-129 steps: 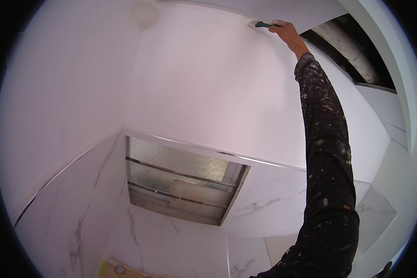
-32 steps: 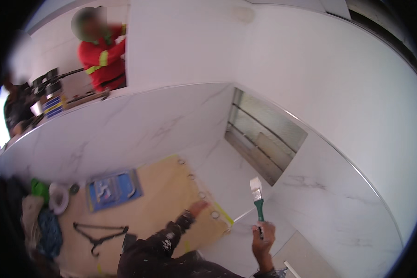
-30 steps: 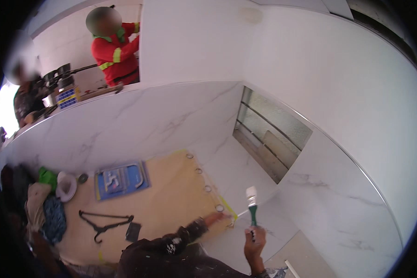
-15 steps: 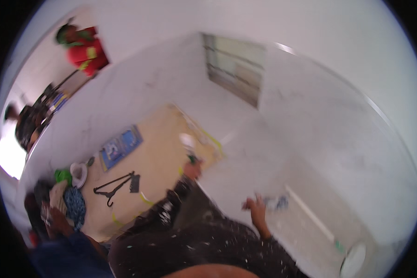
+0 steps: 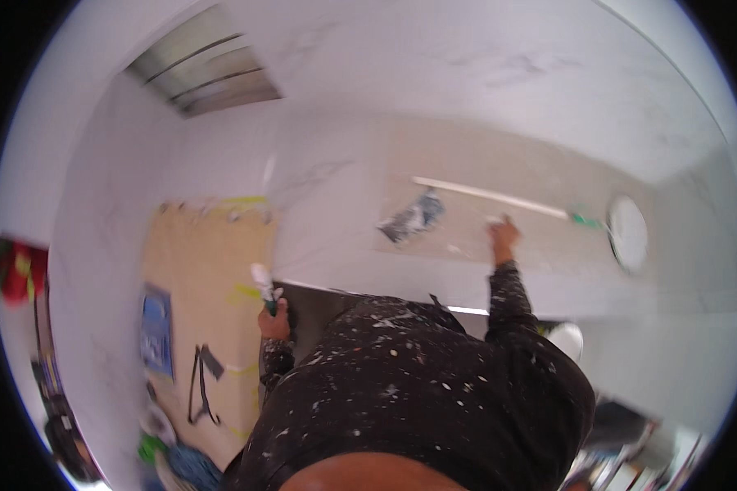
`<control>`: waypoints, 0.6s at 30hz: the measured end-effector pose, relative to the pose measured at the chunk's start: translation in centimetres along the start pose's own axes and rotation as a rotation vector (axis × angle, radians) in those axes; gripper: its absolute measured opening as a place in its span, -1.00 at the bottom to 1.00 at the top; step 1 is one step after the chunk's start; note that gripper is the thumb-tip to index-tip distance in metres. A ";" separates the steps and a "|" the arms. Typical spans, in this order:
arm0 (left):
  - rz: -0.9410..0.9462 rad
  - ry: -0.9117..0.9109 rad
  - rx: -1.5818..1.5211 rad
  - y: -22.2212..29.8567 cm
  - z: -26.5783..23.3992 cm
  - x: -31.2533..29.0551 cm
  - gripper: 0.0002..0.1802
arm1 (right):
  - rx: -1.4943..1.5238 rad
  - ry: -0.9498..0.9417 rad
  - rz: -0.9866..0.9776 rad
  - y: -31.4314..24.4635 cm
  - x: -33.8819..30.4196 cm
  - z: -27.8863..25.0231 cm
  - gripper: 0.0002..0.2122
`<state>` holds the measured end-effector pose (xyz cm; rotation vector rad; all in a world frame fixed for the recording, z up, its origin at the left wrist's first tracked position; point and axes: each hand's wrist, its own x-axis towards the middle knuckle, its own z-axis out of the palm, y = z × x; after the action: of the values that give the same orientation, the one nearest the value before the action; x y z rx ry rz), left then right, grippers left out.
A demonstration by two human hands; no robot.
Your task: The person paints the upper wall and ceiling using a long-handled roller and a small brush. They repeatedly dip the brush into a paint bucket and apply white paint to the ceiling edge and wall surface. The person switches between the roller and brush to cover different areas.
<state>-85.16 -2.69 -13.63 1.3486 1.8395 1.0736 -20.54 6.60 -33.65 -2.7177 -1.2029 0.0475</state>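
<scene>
A paintbrush [image 5: 262, 281] with a white-coated head and a dark green handle is gripped in my left hand [image 5: 274, 323], beside the edge of the tan board-like surface [image 5: 221, 303]. My right hand [image 5: 504, 237] reaches out over the beige recess on the right. A small pale spot shows at its fingertips; blur hides whether the fingers hold anything. Just beyond that hand lies a long white stick [image 5: 491, 196] with a green end. To its left is a crumpled blue-and-white wrapper or cloth [image 5: 413, 217].
A white round lid or bucket [image 5: 628, 234] stands at the stick's green end. At left lie a blue packet [image 5: 156, 331], a black clothes hanger [image 5: 198, 385] and bundled cloths [image 5: 190, 465]. A window [image 5: 209, 69] is at upper left; a person in red [image 5: 20, 270] is at far left.
My view has swung to the right, so the board and window sit farther left. My right hand has reached forward over the recess. The brush stays in my left hand.
</scene>
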 end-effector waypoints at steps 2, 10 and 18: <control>-0.100 0.035 0.154 -0.9 -2.4 -2.0 -0.55 | -0.069 0.025 -0.045 4.1 4.5 1.9 -0.29; -0.274 0.214 0.346 0.2 -7.0 -8.8 -0.48 | 0.846 -0.357 0.079 8.9 15.0 2.4 -0.30; -0.394 0.228 0.421 4.8 -6.9 -11.9 -0.57 | 0.226 0.424 -0.232 8.8 12.5 4.1 -0.73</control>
<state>-85.25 -15.10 -5.98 1.0372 2.4754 0.6771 -6.00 10.58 -38.63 -2.2275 -1.2772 -0.3777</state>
